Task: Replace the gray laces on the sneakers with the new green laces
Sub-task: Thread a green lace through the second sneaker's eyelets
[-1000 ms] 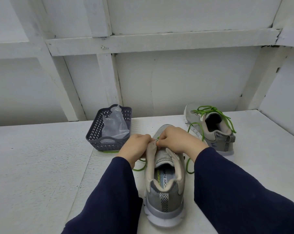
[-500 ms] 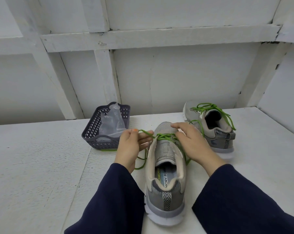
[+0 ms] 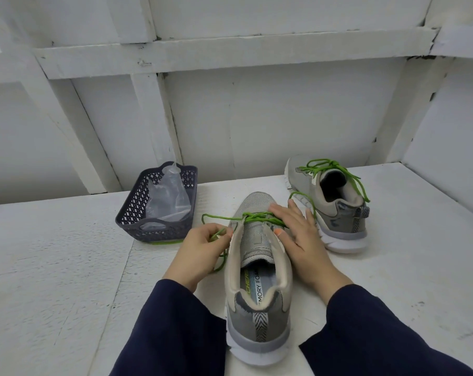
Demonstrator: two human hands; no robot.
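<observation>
A grey sneaker (image 3: pixel 258 289) stands heel toward me in the middle of the white table. A green lace (image 3: pixel 253 217) crosses its lowest eyelets near the toe. My left hand (image 3: pixel 200 249) pinches the lace's left end beside the shoe. With its fingers straight, my right hand (image 3: pixel 297 234) rests on the shoe's right side, the thumb on the tongue. The second grey sneaker (image 3: pixel 330 202) stands at the back right, laced in green with loose ends hanging.
A dark perforated plastic basket (image 3: pixel 137 213) with a clear plastic bag (image 3: pixel 167 196) in it stands left of the shoes. White boarded walls close the back and right. The table (image 3: pixel 53 267) runs wide to the left.
Both hands have come apart from the shoe's throat. The left drew the lace end out to the left. The right opened and laid itself flat on the shoe's right side.
</observation>
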